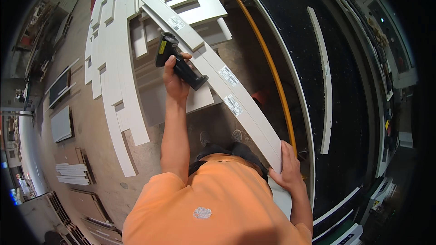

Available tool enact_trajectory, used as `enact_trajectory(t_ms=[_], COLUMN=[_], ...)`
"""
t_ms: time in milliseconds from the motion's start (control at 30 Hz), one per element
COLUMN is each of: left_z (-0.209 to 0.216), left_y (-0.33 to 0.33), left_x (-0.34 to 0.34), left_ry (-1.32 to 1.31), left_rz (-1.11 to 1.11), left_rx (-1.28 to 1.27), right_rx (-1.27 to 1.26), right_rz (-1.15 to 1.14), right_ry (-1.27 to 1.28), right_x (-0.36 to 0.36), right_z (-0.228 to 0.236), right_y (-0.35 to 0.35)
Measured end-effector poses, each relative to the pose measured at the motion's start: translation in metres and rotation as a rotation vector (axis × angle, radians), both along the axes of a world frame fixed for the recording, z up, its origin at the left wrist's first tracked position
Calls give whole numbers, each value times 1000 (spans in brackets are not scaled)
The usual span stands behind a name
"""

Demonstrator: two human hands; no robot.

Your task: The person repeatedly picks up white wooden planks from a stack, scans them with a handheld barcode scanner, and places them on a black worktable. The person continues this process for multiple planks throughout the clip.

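Observation:
My left hand [175,75] is wrapped round the grip of a black handheld barcode scanner [181,69], whose head points up and away from me. Just beyond the scanner run long white boards [247,120], slanting from the stack down toward my right side. Printed labels [228,75] are stuck on their faces. At the near end of these boards, my right hand [289,168] grips the edge, fingers along the outer side and thumb on the near side. A shorter white board [188,34] with a label lies along their far part.
Many white boards [129,63] are stacked at far left. An orange rail [268,54] curves along a black machine bed [345,90] on the right, where a narrow white strip [323,81] lies. More panels [62,124] rest on the floor at left.

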State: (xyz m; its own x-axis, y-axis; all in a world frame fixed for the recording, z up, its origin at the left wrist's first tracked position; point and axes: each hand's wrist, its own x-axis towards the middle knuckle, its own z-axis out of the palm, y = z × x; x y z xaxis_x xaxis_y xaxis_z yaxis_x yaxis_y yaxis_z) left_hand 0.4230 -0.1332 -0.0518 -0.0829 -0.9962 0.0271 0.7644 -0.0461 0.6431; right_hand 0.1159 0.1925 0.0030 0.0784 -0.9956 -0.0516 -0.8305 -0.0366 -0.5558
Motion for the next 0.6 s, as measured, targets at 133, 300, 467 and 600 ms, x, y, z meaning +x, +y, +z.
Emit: enact_trajectory(t_ms=[133,300,467,600], left_z=[-9,-17,-38,-61], left_y=[7,14,3,2], left_x=[-18,-79,-139,-202], left_ry=[-16,-49,157,56], left_rz=[-53,-41,-524,-523], left_rx=[-51,-2,-76,79], right_rx=[-5,-44,-36,22], right_rz=[-31,-111,-239,-396], right_ry=[-8,-31,-20,-40], right_x=[-15,-49,-69,-64], right_z=[-19,-33,-42,-50], right_y=[16,40,77,107])
